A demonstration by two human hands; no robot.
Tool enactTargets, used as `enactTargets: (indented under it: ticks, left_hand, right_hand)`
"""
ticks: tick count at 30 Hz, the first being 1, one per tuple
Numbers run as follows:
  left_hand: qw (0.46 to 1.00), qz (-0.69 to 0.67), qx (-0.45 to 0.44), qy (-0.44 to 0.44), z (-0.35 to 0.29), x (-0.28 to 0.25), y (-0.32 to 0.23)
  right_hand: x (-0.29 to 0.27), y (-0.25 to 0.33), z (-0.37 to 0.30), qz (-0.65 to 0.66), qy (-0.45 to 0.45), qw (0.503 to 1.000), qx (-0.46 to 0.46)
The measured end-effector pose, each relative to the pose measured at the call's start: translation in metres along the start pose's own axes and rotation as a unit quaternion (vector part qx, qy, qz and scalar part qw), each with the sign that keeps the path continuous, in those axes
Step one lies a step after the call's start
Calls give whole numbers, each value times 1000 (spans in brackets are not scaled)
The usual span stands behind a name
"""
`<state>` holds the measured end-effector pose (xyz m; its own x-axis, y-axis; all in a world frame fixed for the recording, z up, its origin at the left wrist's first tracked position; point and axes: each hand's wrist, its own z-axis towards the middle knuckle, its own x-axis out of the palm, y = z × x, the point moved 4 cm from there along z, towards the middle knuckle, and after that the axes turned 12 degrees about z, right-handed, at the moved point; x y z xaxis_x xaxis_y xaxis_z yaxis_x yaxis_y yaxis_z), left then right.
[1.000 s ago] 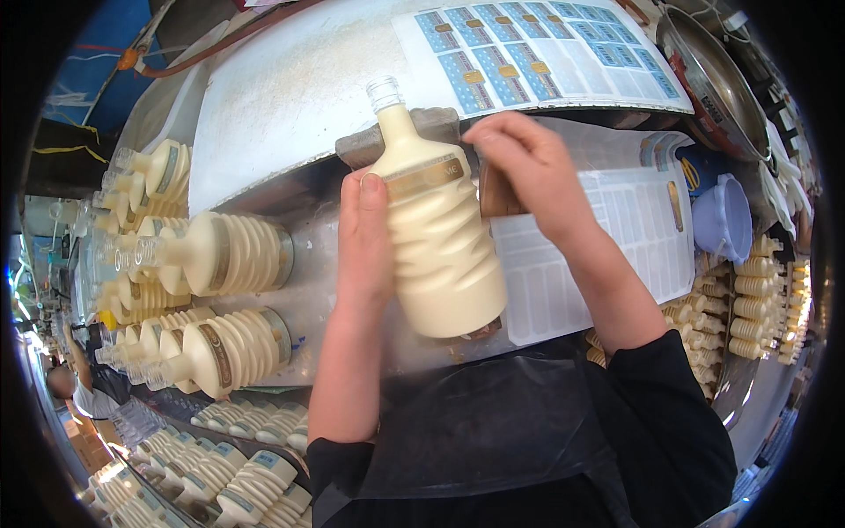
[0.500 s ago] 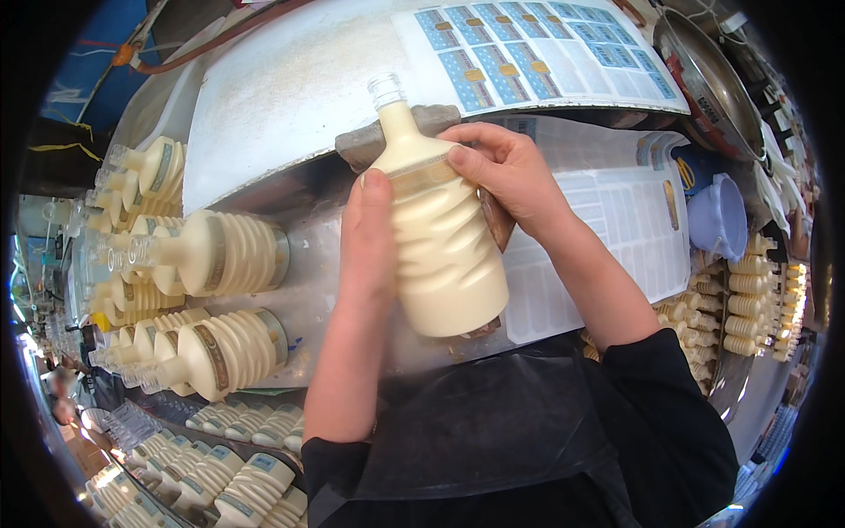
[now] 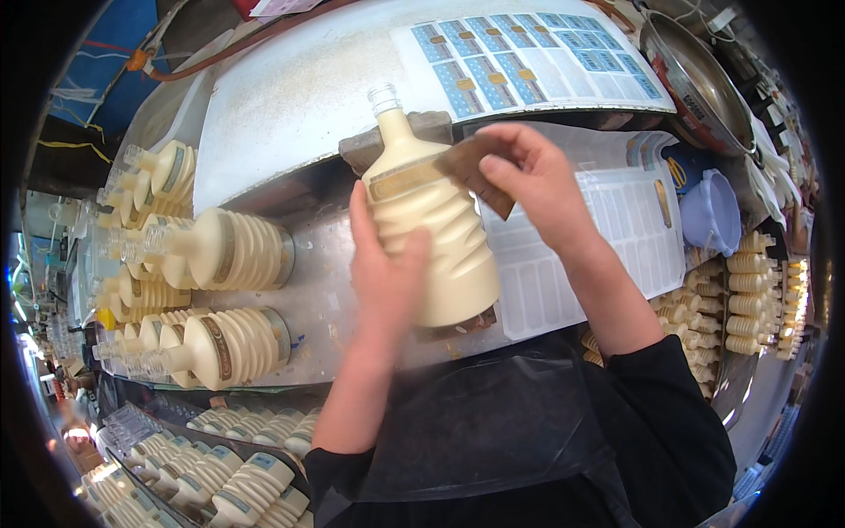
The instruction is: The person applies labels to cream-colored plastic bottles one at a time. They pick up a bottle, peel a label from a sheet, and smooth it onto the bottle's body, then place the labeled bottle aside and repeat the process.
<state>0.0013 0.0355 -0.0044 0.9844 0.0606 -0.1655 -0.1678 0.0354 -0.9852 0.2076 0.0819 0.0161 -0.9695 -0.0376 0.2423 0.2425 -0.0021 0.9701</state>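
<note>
The desk (image 3: 290,106), a pale metal-topped surface, fills the upper half of the view. At its 12 to 1 o'clock edge lies a sheet of blue labels (image 3: 528,53); a second, mostly stripped label sheet (image 3: 616,238) lies at 3 o'clock of centre. At 9 o'clock, rows of cream ribbed bottles (image 3: 229,251) lie on their sides, necks pointing left. More stand stacked at 4 o'clock (image 3: 748,290), beside a pale blue cup (image 3: 709,211).

At centre, a cream ribbed bottle (image 3: 436,238) lies on the desk, neck pointing to 12 o'clock, a clear cap at its top. The left hand (image 3: 383,273) grips the bottle body from the 9 o'clock side; its fingers are curled against the ribbed flank, thumb over the front. The right hand (image 3: 537,180) sits at the 2 o'clock side of the bottle shoulder. Its fingers are pressed together, pinching a brown label strip (image 3: 471,172) whose near end rests on the shoulder band of the bottle. The bottle lies between both hands, touched by the left.
</note>
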Motion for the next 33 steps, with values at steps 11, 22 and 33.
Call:
enactTargets:
  ticks: [11,22,33]
  left_hand:
    - [945,325,30,4,-3,-3,-7]
    - [968,234,87,1,-14,-1,-14]
    - [996,78,-44,6,-19,7,-14]
  right_hand:
    - [110,46,-41,-468,135,756,-436]
    - [51,51,-2,-337,-6,905,-259]
    - [-63,38,4,-374,-122,910,-134]
